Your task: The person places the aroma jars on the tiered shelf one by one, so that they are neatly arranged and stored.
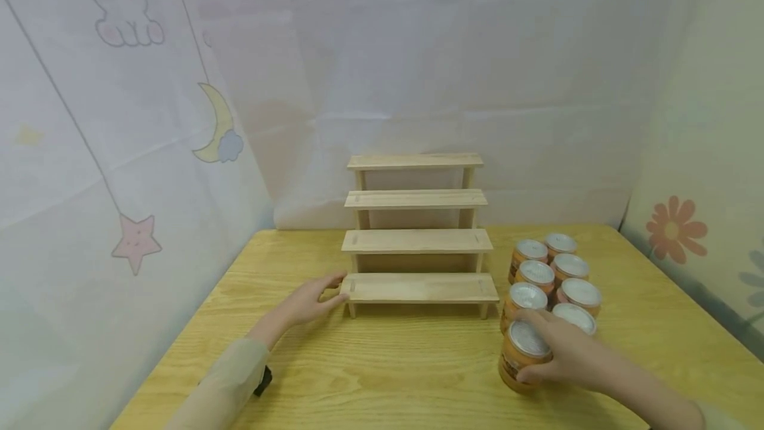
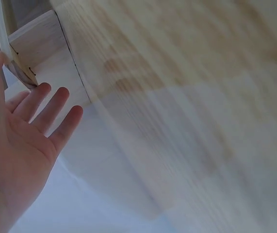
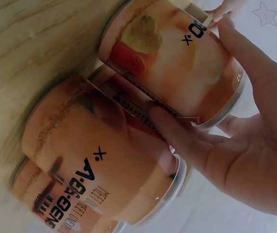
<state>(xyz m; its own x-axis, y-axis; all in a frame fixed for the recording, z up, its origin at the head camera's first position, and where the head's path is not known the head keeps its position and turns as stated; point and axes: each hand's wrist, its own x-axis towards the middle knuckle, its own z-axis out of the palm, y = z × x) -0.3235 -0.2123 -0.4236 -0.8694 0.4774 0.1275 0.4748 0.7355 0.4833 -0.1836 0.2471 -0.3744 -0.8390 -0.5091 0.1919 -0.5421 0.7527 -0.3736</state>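
My right hand (image 1: 575, 354) curls round the nearest orange can (image 1: 514, 358), which stands upright at the front of a group. In the right wrist view, the thumb and fingers lie on opposite sides of this can (image 3: 165, 68), whose wall shows fruit pieces and dark lettering. A neighbouring can (image 3: 99, 150) stands close by the fingers. At the left end of a wooden stepped shelf's lowest board (image 1: 418, 287), my left hand (image 1: 307, 300) rests with fingers spread. The left wrist view shows the thumb and fingertips (image 2: 43, 87) touching the board's end, the other fingers extended.
Behind the held can, several similar cans (image 1: 528, 297) with silver lids stand in two rows, right of the shelf. The shelf's upper boards (image 1: 414, 161) rise toward the white cloth backdrop (image 1: 382, 71). Printed cloth walls border the yellow wood-grain table (image 1: 382, 363) on both sides.
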